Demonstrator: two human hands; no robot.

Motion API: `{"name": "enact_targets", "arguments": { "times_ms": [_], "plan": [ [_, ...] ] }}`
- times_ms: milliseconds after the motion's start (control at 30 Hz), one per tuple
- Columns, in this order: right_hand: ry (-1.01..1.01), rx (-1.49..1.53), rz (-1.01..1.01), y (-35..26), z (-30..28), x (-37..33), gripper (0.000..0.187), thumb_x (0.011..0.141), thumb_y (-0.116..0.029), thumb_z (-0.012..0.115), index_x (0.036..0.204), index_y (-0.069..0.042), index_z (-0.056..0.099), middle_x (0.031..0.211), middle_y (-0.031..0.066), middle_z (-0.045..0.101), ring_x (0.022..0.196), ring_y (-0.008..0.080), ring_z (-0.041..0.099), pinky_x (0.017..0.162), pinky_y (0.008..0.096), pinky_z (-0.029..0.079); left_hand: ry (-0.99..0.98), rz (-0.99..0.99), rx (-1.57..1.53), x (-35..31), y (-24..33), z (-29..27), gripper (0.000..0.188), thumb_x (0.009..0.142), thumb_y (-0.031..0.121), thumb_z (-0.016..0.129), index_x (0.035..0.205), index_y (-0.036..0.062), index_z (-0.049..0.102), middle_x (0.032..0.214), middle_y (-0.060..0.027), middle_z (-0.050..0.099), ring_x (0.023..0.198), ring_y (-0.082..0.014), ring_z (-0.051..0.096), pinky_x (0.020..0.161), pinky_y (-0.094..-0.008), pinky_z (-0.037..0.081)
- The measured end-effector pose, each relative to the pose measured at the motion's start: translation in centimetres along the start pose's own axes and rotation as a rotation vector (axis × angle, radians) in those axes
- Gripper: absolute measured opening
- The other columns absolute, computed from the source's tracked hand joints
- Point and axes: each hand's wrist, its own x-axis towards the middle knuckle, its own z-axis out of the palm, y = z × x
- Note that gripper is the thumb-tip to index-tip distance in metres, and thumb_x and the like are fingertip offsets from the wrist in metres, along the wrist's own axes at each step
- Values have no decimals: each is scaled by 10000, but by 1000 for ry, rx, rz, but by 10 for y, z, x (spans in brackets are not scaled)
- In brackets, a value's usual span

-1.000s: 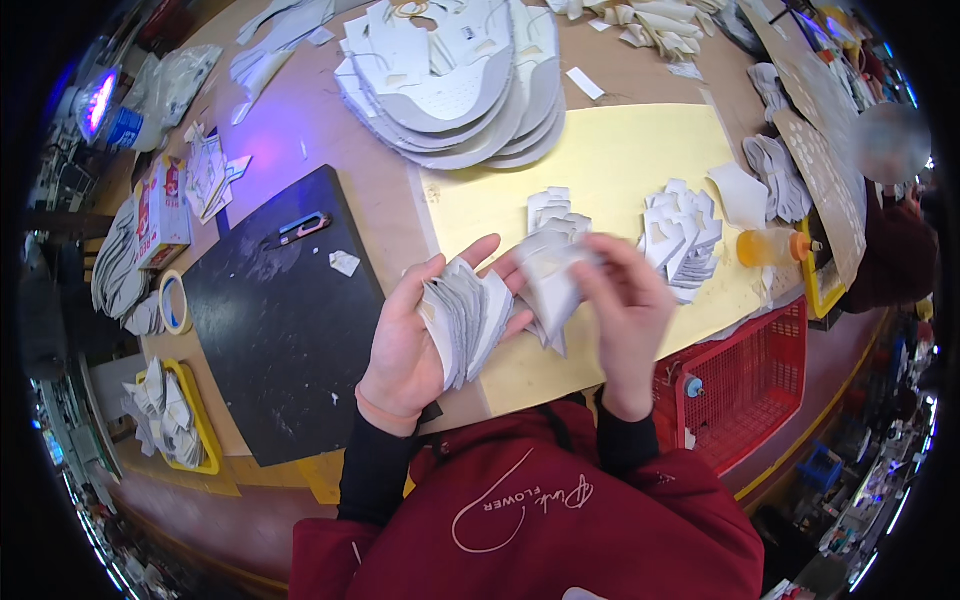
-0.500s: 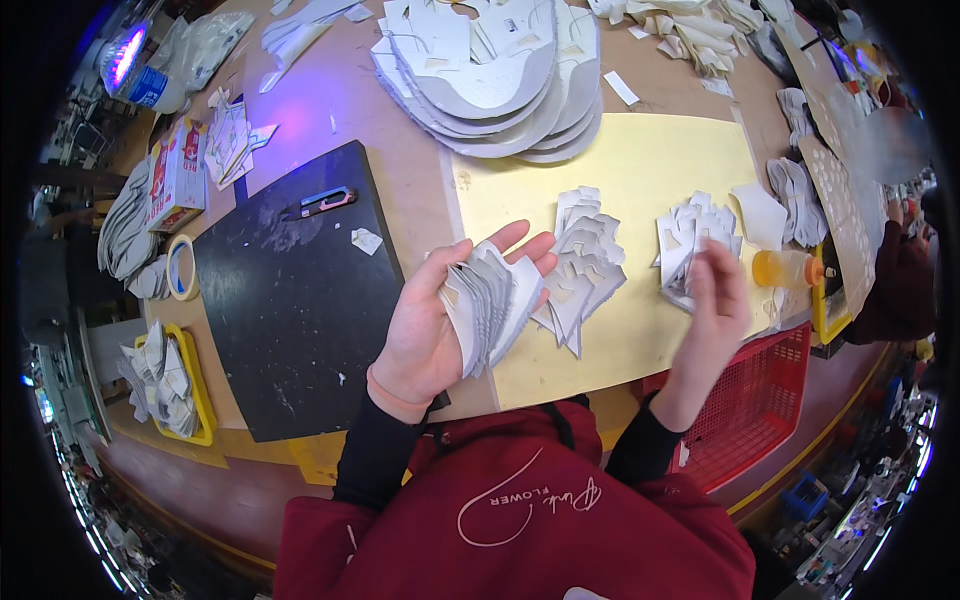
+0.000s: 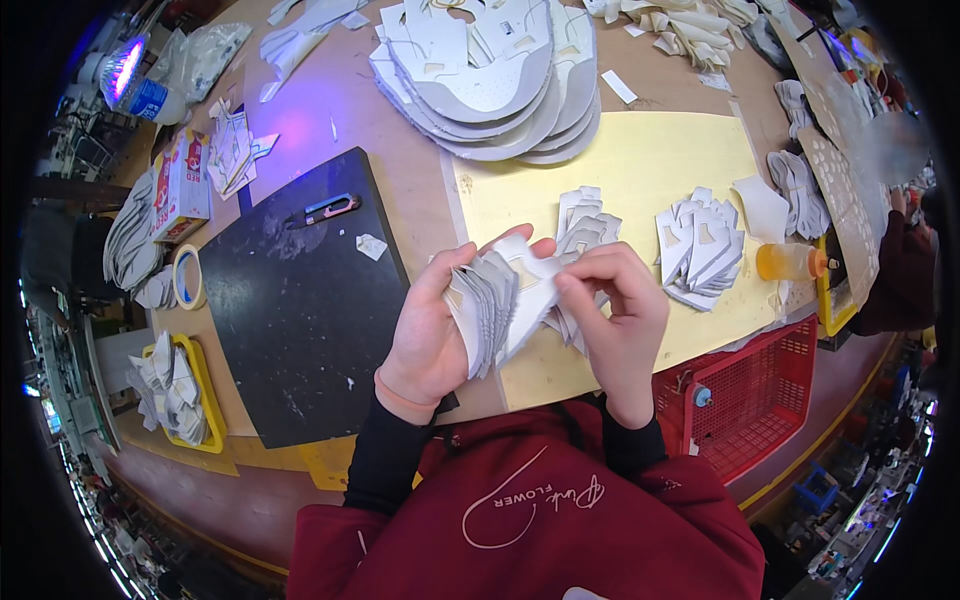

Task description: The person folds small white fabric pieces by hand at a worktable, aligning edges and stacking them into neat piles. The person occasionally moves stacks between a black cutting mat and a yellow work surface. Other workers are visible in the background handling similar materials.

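Observation:
My left hand (image 3: 422, 335) is palm up, its fingers curled behind a stack of grey-white cut fabric pieces (image 3: 482, 305) that fan out on their edges. At the right side of this stack, my right hand (image 3: 628, 325) pinches a notched white fabric piece (image 3: 530, 285) between thumb and fingertips. The piece lies against the stack. Partly hidden behind my right hand is a fanned pile of similar pieces (image 3: 590, 228) on the yellow sheet (image 3: 650, 150). Farther right lies another such pile (image 3: 700, 250), apart from both hands.
A black cutting board (image 3: 300, 300) with a utility knife (image 3: 330, 207) lies to the left, beside a tape roll (image 3: 188, 277). Large stacked shoe-upper pieces (image 3: 490, 110) stand at the back. An orange bottle (image 3: 790, 262) and a red basket (image 3: 745, 400) are on the right.
My right hand has moved left from the right pile to the stack in my left hand, and now pinches a white piece there. The right pile is uncovered.

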Motion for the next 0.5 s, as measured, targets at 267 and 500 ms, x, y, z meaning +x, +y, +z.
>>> {"name": "enact_targets", "arguments": {
  "times_ms": [267, 500],
  "plan": [
    [579, 96, 159, 13, -77, -1, 62, 920, -5, 673, 974, 24, 661, 831, 42, 650, 684, 69, 575, 617, 207, 475, 10, 11, -11, -3, 3, 4, 605, 1020, 299, 410, 1504, -53, 322, 1514, -238, 404, 1396, -328, 431, 1169, -441, 363],
    [655, -381, 256, 14, -105, -1, 189, 914, 1, 665, 1103, 8, 670, 990, 37, 636, 858, 82, 563, 751, 209, 458, 5, 2, 15, -2, 0, 7, 611, 1018, 293, 402, 1511, -55, 310, 1524, -240, 392, 1410, -332, 413, 1179, -441, 349]
  ]
}}
